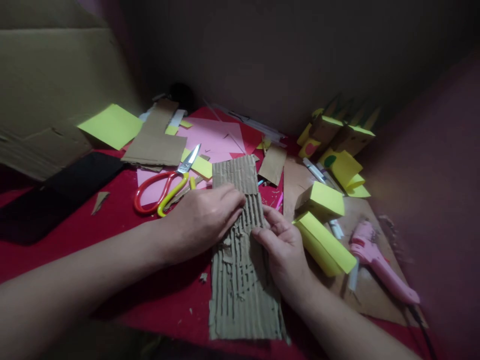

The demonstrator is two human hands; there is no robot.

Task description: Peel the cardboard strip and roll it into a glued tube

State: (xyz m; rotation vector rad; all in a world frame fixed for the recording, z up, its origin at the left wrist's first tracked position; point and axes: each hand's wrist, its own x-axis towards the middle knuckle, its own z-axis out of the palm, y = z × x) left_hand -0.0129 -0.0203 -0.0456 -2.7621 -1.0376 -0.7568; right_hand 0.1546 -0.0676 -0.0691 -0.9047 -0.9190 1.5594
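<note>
A long strip of corrugated cardboard (240,280) with its ribbed side up lies lengthwise on the red table cover (112,220). My left hand (204,217) presses on the strip's left edge near the middle, fingers laid across the ribs. My right hand (283,247) pinches the strip's right edge between thumb and fingers. Torn paper flakes cling to the ribs between the two hands.
Red-and-yellow scissors (168,187) lie left of the strip on pink paper (213,137). Yellow-covered blocks (324,240) and a pink glue gun (378,262) rest on a cardboard sheet at right. Flat cardboard pieces (155,145), yellow paper (110,125) and a black sheet (60,192) lie at left.
</note>
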